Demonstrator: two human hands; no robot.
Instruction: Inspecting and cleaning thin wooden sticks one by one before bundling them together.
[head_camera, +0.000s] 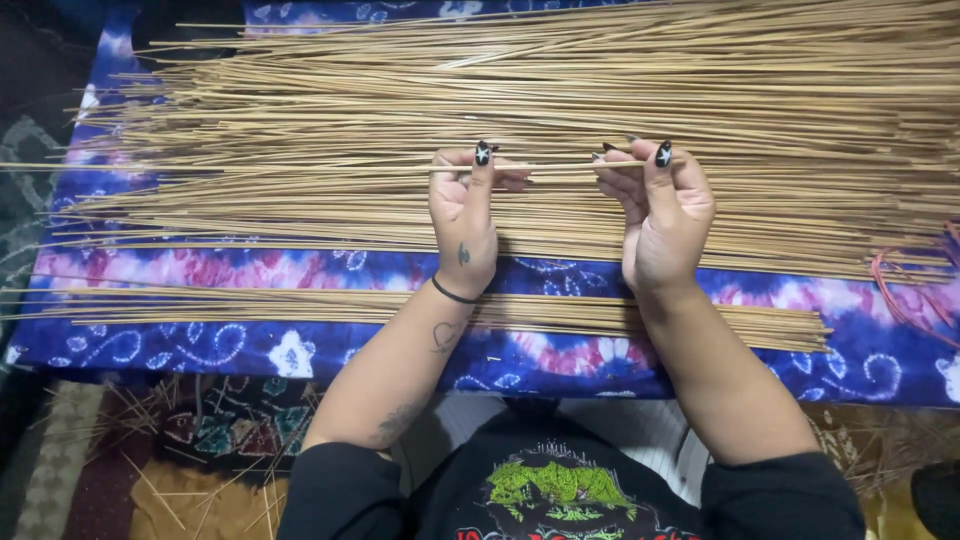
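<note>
Left hand (464, 215) and right hand (660, 205) each pinch an end of one thin stick (545, 166), lifted at frame centre above the stick pile (330, 120), apart from the rest.

Large heap of thin tan sticks (560, 100): on the blue-and-purple tie-dye cloth (250, 345), far side.
Smaller row of thin tan sticks (250, 305): near side.
Red cord (900, 290): right edge.
</note>
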